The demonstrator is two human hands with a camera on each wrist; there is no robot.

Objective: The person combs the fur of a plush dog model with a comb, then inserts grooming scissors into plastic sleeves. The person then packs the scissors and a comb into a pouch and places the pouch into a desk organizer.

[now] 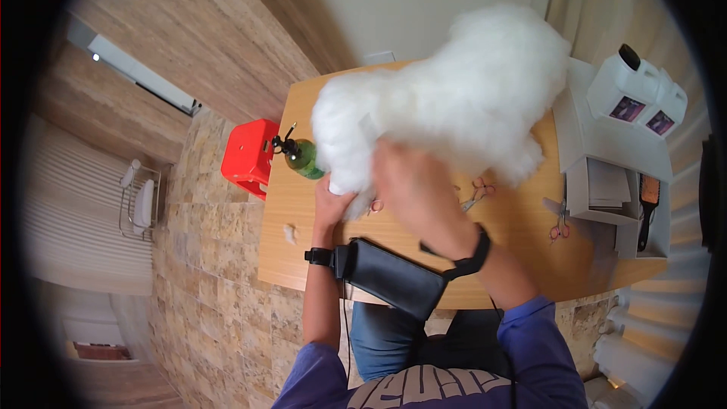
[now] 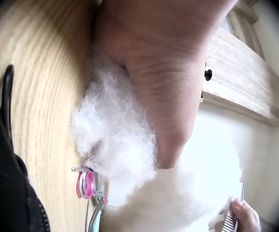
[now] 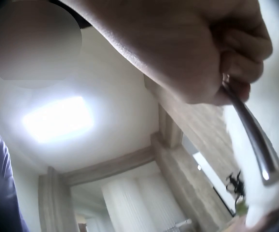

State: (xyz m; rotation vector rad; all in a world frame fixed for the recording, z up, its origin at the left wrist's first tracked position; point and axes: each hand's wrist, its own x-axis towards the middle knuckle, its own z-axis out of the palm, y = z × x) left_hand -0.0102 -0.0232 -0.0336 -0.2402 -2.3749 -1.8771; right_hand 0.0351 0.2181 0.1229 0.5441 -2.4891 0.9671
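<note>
A white fluffy dog-shaped figure [image 1: 447, 91] stands on the wooden table [image 1: 303, 257]. At its left end, my left hand [image 1: 331, 203] grips a lower leg, and white fur [image 2: 115, 130] bulges out beside the palm in the left wrist view. My right hand [image 1: 420, 189], blurred in the head view, is in front of the figure's side. Its curled fingers hold a metal comb [image 3: 251, 130]; the comb's teeth [image 2: 230, 220] show against the fur in the left wrist view. Pink-ringed scissors [image 2: 86, 183] lie close to the held leg.
A green spray bottle [image 1: 303, 159] stands left of the figure, beyond it a red stool [image 1: 248, 153]. More scissors [image 1: 478, 193] lie on the table. To the right are white jugs [image 1: 625, 83], an open box [image 1: 602, 197] and a brush [image 1: 649, 191]. A black case [image 1: 394, 276] lies by the front edge.
</note>
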